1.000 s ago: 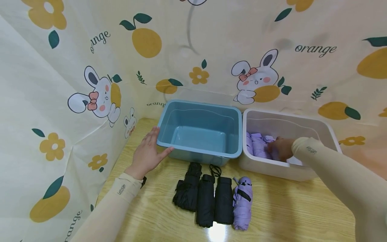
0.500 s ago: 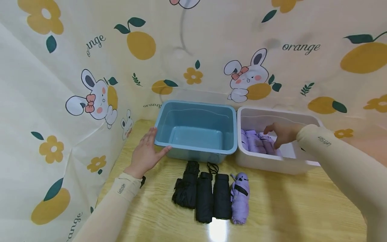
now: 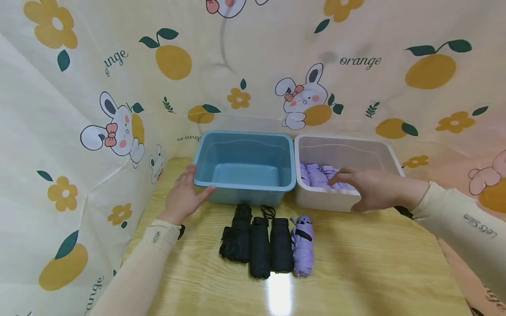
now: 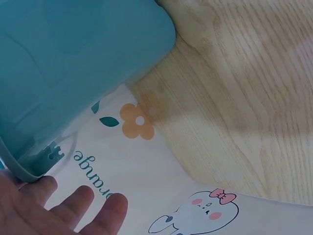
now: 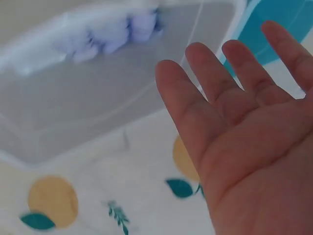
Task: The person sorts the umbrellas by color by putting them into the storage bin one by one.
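My left hand (image 3: 182,198) rests at the near left corner of the blue bin (image 3: 245,188), fingers spread along its rim. In the left wrist view, its fingertips (image 4: 113,205) lie beside the bin's corner. Over the near right part of the white bin (image 3: 316,199) hovers my right hand (image 3: 369,188), holding nothing. Its palm and extended fingers show in the right wrist view. Several folded purple umbrellas (image 3: 316,176) lie side by side in the white bin's left part, partly hidden behind the right hand.
In front of the bins, a row of folded umbrellas lies on the wooden table (image 3: 356,267): a crumpled black umbrella (image 3: 236,239), two slim black umbrellas (image 3: 259,250) and a purple umbrella (image 3: 303,252). Patterned cloth (image 3: 253,66) hangs behind and to the left.
My right hand has let go of a purple umbrella in the white bin, risen and drawn back toward the near right. The left hand stays at the blue bin; the head view has shifted.
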Demonstrator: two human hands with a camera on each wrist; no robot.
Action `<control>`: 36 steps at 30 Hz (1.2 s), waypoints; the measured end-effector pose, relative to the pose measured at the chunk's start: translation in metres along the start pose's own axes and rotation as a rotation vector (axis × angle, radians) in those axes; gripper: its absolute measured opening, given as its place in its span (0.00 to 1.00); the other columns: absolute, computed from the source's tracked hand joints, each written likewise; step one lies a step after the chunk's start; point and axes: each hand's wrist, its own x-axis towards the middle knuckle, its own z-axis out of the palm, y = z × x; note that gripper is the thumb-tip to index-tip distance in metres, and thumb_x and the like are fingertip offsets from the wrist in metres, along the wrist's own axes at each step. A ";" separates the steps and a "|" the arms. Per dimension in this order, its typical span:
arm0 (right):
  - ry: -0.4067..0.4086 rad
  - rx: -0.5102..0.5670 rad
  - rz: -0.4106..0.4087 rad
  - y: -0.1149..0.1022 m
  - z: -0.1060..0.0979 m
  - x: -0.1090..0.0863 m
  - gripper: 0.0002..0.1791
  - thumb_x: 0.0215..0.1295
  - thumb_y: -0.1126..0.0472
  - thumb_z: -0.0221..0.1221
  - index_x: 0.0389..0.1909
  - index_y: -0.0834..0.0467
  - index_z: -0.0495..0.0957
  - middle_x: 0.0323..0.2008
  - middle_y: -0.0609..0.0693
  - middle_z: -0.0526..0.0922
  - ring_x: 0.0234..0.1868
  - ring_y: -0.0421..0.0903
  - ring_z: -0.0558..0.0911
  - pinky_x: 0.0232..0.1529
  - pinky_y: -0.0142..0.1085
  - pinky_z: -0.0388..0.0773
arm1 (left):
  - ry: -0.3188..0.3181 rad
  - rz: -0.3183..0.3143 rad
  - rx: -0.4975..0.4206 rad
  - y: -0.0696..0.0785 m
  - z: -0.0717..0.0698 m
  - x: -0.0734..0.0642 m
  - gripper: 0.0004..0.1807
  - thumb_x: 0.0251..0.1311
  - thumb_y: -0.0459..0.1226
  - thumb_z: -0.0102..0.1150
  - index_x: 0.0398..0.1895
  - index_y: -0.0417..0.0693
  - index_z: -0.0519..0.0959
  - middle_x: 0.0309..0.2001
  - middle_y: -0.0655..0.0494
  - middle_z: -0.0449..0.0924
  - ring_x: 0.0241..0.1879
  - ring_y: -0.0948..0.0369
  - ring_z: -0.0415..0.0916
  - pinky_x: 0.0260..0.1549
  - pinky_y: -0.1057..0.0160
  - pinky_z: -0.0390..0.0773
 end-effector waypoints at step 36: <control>0.233 0.261 0.173 -0.064 0.234 0.010 0.60 0.30 0.50 0.84 0.70 0.58 0.67 0.69 0.69 0.57 0.51 0.64 0.78 0.43 0.48 0.81 | 0.014 0.010 -0.034 -0.001 0.000 0.001 0.58 0.62 0.71 0.48 0.80 0.40 0.46 0.78 0.39 0.44 0.74 0.39 0.48 0.62 0.36 0.62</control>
